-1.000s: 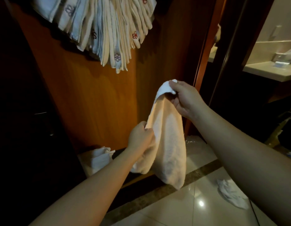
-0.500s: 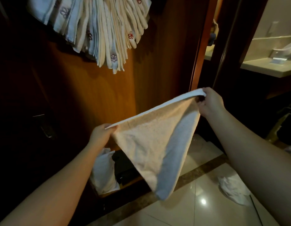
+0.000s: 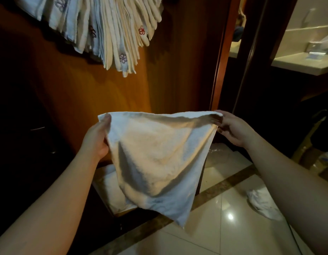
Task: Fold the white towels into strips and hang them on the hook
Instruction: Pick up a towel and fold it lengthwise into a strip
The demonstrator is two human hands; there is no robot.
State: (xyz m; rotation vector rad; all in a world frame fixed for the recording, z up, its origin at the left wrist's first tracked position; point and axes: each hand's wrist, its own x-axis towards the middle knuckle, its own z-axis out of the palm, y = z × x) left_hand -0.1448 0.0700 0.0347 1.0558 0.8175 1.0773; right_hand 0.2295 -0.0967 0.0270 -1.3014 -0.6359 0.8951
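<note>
A white towel (image 3: 159,159) is spread out flat in front of me, hanging down to a point at the bottom. My left hand (image 3: 96,138) grips its upper left corner and my right hand (image 3: 233,129) pinches its upper right corner. The top edge runs almost level between the two hands. Several folded white towel strips (image 3: 111,32) with small embroidered flowers hang in a fan on the wooden wall at the top; the hook itself is hidden behind them.
More white towels (image 3: 111,188) lie on a low ledge behind the spread towel. A crumpled white cloth (image 3: 262,205) lies on the glossy tiled floor at the right. A wooden door frame (image 3: 222,52) and a bathroom counter (image 3: 303,63) stand to the right.
The towel went from bunched and hanging to spread wide. My left hand rose and my right hand lowered, so the top edge is now almost level.
</note>
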